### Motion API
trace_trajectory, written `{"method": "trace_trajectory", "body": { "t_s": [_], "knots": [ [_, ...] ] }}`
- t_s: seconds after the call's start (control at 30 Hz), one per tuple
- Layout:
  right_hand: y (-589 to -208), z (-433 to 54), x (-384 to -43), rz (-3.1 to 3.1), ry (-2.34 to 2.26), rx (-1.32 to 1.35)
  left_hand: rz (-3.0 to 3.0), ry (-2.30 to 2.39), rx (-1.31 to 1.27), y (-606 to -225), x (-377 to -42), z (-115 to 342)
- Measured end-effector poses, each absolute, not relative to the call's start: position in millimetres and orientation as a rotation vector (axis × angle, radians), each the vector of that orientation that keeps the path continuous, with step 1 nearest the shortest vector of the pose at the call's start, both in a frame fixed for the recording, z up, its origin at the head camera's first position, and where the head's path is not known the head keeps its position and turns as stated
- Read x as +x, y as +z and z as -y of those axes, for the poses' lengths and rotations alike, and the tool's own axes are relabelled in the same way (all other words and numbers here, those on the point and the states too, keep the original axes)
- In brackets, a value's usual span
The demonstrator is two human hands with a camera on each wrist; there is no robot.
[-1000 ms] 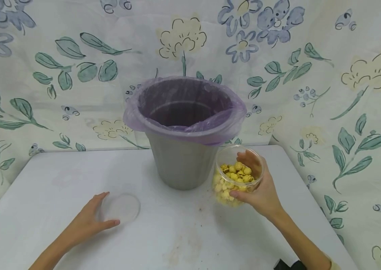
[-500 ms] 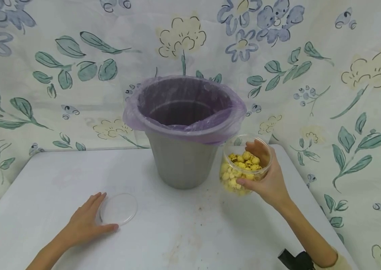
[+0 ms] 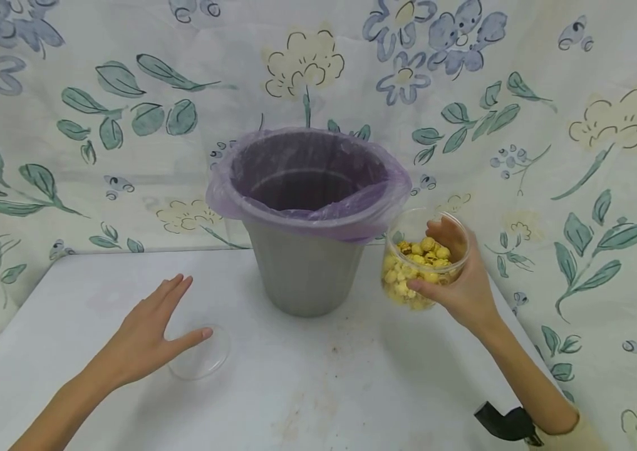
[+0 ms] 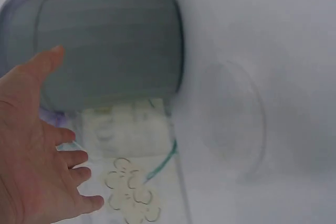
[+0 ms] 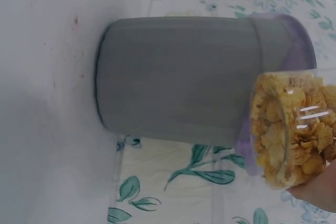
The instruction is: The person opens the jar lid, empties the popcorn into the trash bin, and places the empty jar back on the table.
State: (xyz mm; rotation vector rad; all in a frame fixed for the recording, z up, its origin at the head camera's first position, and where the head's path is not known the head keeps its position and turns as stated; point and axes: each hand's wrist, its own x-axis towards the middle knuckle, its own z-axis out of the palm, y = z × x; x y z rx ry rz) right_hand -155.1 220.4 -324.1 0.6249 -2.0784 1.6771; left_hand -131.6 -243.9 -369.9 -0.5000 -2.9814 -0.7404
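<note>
Got a clear tub (image 3: 390,280) of yellow popcorn (image 3: 416,258) right of centre in the head view, held up off the bench (image 3: 273,401) in the right hand (image 3: 471,297). Gripped firmly enough, with thumb on the near side and fingers curled round the far right. Looks roughly upright, open end up. At lower left, seeing the left hand (image 3: 140,338), spread wide with straight fingers and thumb well apart, holding nothing. Partly covering a clear flat disc (image 3: 205,366) on the bench in the head view, but apart from it in the left wrist one. Can't make out much of the disc, too see-through. Dead centre, spotting a grey bucket (image 3: 307,269) with a purple bag (image 3: 222,191) folded over the rim, just left of the tub. Also noticing small brown specks (image 3: 334,349) below the bucket, and a black gadget (image 3: 505,422) by a pale sleeve (image 3: 569,438) at lower right. Floral cloth (image 3: 307,12) across the back.
</note>
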Motion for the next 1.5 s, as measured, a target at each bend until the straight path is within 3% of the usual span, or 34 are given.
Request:
{"method": "trace_trajectory", "body": {
  "t_s": [0.4,0.73,1.5],
  "knots": [
    [-303,-228,-162,2.084,1.6,0.591,2.921,-0.707,-0.599,-299,-147,224],
    [-290,-235,-172,2.095,1.545,0.566,2.88,-0.723,-0.594,-262,-164,213],
    [-268,-246,-189,2.193,1.381,0.389,2.985,-0.683,-0.62,-219,-217,178]
  ]
}}
